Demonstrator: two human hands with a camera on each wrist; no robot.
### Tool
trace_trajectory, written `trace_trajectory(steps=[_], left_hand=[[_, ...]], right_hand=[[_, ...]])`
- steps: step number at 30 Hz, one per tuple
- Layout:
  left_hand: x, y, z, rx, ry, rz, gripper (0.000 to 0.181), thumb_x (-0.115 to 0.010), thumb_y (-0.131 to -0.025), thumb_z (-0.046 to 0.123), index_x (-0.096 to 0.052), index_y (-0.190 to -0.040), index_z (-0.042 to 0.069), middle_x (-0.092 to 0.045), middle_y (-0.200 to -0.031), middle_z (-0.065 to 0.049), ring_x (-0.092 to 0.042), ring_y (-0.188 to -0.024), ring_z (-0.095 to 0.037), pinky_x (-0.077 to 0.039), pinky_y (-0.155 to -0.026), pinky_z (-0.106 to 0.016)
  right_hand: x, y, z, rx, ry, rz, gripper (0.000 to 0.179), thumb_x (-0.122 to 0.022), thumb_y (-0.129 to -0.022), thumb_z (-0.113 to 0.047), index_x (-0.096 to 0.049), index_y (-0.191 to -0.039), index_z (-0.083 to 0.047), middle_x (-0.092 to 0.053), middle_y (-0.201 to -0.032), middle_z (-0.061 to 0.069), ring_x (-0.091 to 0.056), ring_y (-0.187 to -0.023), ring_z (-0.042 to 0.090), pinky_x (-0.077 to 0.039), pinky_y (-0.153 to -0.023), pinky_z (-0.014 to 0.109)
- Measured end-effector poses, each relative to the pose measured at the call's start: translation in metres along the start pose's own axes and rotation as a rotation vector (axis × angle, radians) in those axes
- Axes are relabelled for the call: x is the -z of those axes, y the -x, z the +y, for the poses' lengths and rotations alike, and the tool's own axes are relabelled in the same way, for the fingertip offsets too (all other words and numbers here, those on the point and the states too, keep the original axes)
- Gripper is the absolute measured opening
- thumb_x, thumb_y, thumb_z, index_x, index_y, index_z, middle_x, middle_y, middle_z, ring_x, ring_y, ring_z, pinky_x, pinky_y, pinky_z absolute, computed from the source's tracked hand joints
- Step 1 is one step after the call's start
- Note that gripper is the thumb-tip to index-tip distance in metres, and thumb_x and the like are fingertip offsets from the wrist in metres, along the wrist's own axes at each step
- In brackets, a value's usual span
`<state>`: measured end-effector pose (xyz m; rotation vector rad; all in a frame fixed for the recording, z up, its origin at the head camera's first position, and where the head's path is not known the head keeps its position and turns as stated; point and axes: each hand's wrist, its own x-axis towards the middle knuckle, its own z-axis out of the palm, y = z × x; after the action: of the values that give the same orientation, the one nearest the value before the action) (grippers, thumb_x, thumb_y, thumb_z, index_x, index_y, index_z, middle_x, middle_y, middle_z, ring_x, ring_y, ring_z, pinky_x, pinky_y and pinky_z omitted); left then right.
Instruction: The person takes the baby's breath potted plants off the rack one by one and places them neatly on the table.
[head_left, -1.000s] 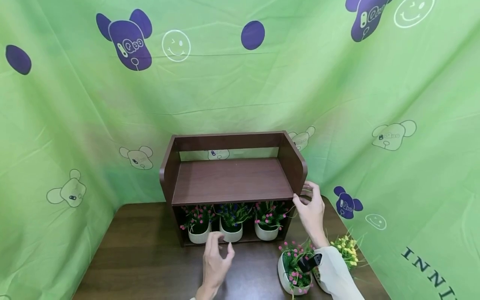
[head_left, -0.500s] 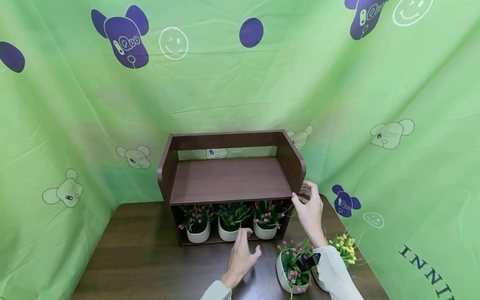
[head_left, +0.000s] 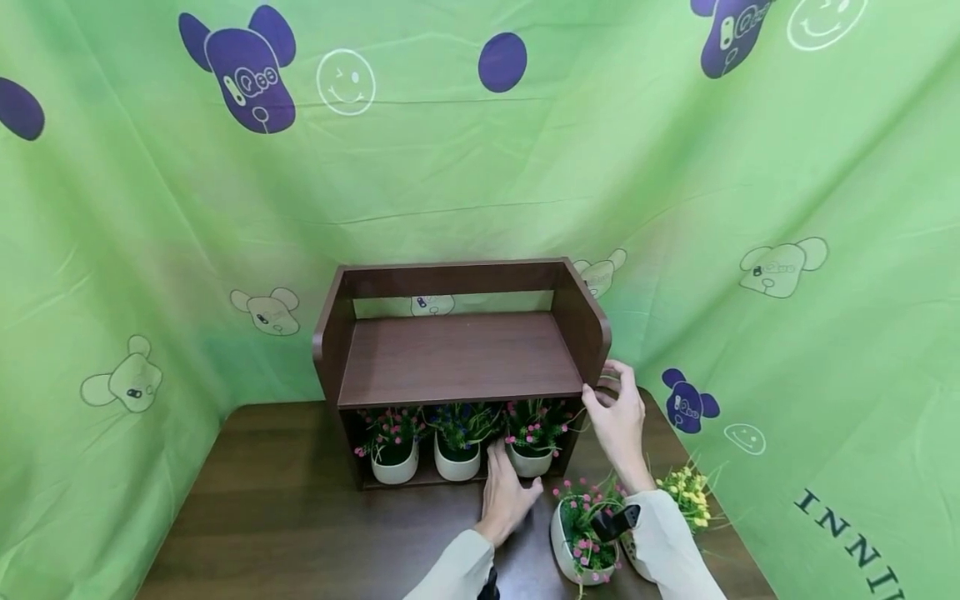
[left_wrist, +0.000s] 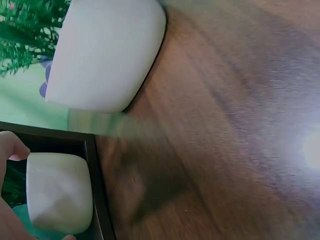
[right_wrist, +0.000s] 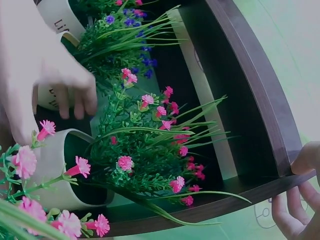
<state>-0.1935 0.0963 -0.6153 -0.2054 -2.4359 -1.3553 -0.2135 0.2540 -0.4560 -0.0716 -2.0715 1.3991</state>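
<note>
There's your white pot (head_left: 531, 465), upright near the front right corner of the shelf (head_left: 457, 358) — probably light, stiff, smooth; best held by its sides. Your left hand (head_left: 507, 500) spreads wide there, contact unclear — your right hand (head_left: 619, 417) pinches the shelf's right edge.

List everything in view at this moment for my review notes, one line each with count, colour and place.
Wood-grain table: 1, brown, lower part of the head view
Two-level shelf: 1, dark brown, standing on the table
Pink-flowered potted plants: 3, white pots; shelf's lower level left and right, one on the table
Blue-flowered potted plant: 1, white pot, lower level middle
Yellow-flowered plant: 1, far right, pot mostly hidden
Printed fabric backdrop: 1, green with purple and white figures, around the table
Wrist devices: 2, black, one per wrist
Sleeves: 2, whitish, both forearms
Left grip: 1, bare, spread about the shelf's right plant, contact unclear
Right grip: 1, bare, holding the shelf's right side
</note>
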Motion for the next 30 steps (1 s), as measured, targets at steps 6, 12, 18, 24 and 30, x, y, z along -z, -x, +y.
trace_trajectory(steps=[6, 12, 18, 24, 30], left_hand=[[-0.016, -0.008, 0.001, 0.059, 0.023, 0.005, 0.095, -0.087, -0.074, 0.023, -0.039, -0.148, -0.011, -0.046, -0.146, -0.035, -0.057, -0.125, -0.047, -0.054, -0.093, -0.055], [-0.023, -0.017, 0.010, 0.189, 0.114, -0.048, 0.097, -0.088, -0.075, 0.024, -0.038, -0.147, -0.015, -0.043, -0.147, -0.042, -0.056, -0.127, -0.050, -0.051, -0.100, -0.055], [-0.032, -0.021, 0.008, 0.199, 0.133, 0.039, 0.088, -0.091, -0.072, 0.023, -0.044, -0.140, -0.008, -0.052, -0.135, -0.029, -0.062, -0.116, -0.044, -0.054, -0.094, -0.054], [-0.044, -0.022, 0.007, 0.191, 0.134, 0.129, 0.085, -0.093, -0.073, 0.027, -0.046, -0.137, -0.005, -0.055, -0.127, -0.024, -0.064, -0.113, -0.043, -0.054, -0.094, -0.054], [-0.052, -0.022, 0.011, 0.160, 0.112, 0.243, 0.084, -0.096, -0.068, 0.024, -0.050, -0.130, -0.008, -0.055, -0.122, -0.028, -0.063, -0.111, -0.047, -0.054, -0.094, -0.056]], right_hand=[[0.001, 0.001, -0.001, 0.004, 0.015, -0.011, 0.045, -0.069, -0.094, 0.005, -0.056, -0.137, 0.000, -0.066, -0.126, 0.019, -0.060, -0.102, -0.001, -0.050, -0.085, 0.008], [0.002, 0.002, -0.001, -0.001, 0.029, 0.002, 0.045, -0.070, -0.094, 0.004, -0.057, -0.137, -0.001, -0.067, -0.126, 0.018, -0.061, -0.102, 0.002, -0.050, -0.084, 0.008], [0.000, 0.004, -0.002, 0.001, 0.025, -0.001, 0.047, -0.072, -0.095, 0.001, -0.056, -0.139, -0.002, -0.067, -0.124, 0.020, -0.067, -0.105, 0.021, -0.050, -0.083, 0.008], [-0.001, 0.004, -0.002, -0.010, 0.014, 0.004, 0.046, -0.071, -0.095, 0.003, -0.057, -0.138, -0.002, -0.067, -0.123, 0.020, -0.067, -0.106, 0.023, -0.050, -0.083, 0.008], [0.001, 0.003, -0.003, -0.011, 0.020, 0.006, 0.044, -0.070, -0.094, 0.004, -0.058, -0.136, -0.001, -0.068, -0.121, 0.020, -0.068, -0.105, 0.031, -0.051, -0.083, 0.009]])
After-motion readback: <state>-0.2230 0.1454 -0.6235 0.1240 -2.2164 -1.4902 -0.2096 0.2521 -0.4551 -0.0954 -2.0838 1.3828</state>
